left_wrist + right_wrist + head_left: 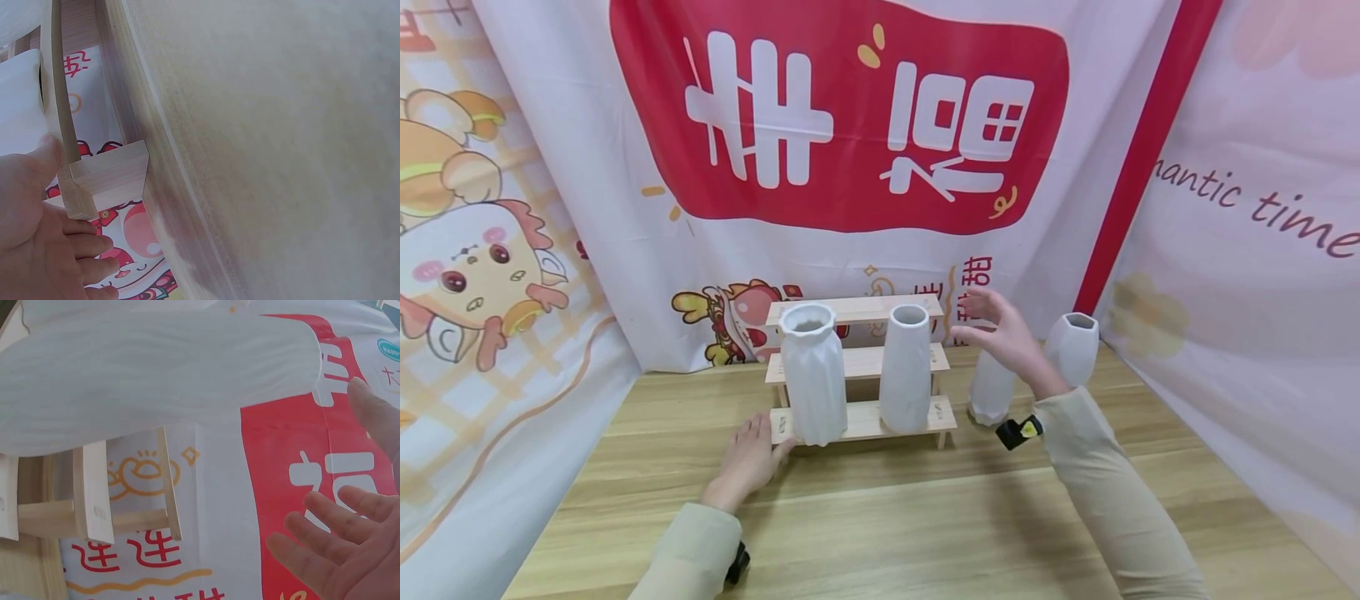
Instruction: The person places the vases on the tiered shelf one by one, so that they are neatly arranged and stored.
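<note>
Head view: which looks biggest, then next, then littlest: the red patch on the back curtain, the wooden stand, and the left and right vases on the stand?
1. Red patch
2. Wooden stand
3. Left vase
4. Right vase, a bit slimmer and shorter-looking

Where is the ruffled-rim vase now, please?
In the head view, the ruffled-rim vase stands on the wooden rack's lowest step, left of the smooth vase.

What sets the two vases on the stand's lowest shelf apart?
The left vase has a flared rim above a narrowed neck; the right vase narrows to a plain rim. The left vase's body is wider and faceted; the right vase's is slimmer and looks smoother. Both are white and upright.
</note>
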Action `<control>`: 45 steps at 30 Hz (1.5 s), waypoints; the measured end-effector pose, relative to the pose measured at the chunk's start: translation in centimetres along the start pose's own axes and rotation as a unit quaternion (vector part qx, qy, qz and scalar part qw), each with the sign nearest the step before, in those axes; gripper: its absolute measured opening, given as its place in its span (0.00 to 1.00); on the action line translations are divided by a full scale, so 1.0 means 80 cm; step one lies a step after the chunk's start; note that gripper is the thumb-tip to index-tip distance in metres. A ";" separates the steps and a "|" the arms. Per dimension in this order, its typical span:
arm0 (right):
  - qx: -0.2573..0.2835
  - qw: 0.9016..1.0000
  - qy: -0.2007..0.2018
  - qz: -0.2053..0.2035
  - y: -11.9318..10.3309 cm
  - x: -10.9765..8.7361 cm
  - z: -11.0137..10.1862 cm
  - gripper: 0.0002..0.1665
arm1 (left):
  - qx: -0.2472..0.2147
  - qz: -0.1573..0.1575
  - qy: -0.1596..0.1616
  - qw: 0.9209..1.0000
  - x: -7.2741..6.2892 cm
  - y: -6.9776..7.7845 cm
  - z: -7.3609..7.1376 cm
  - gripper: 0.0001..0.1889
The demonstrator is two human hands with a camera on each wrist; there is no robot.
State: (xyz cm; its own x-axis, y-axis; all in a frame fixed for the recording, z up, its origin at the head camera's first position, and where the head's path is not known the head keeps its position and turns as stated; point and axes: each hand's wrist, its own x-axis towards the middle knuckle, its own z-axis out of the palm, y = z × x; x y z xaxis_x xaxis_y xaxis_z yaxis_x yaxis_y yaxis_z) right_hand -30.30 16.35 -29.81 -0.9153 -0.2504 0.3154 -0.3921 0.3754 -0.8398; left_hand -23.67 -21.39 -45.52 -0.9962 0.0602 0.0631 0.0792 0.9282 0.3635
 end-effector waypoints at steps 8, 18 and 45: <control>-0.006 1.000 0.027 0.014 0.008 -0.002 -0.017 0.43 | -0.002 -0.004 -0.005 1.000 -0.001 0.001 -0.002 0.40; -0.002 0.998 0.055 0.017 0.019 -0.004 -0.031 0.46 | -0.008 -0.007 -0.011 1.000 -0.003 0.003 -0.004 0.40; -0.008 0.996 0.071 0.060 0.066 -0.002 -0.044 0.50 | -0.006 -0.006 -0.013 1.000 -0.004 0.003 -0.004 0.40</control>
State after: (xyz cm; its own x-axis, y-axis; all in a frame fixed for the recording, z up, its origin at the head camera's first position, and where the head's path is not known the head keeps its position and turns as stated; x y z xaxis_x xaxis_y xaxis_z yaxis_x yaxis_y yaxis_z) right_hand -32.54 21.47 -32.72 -0.9588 -0.0745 0.2741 -0.2800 0.4095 -0.8683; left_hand -23.31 -21.30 -45.15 -0.9977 0.0585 0.0337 0.0669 0.9246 0.3750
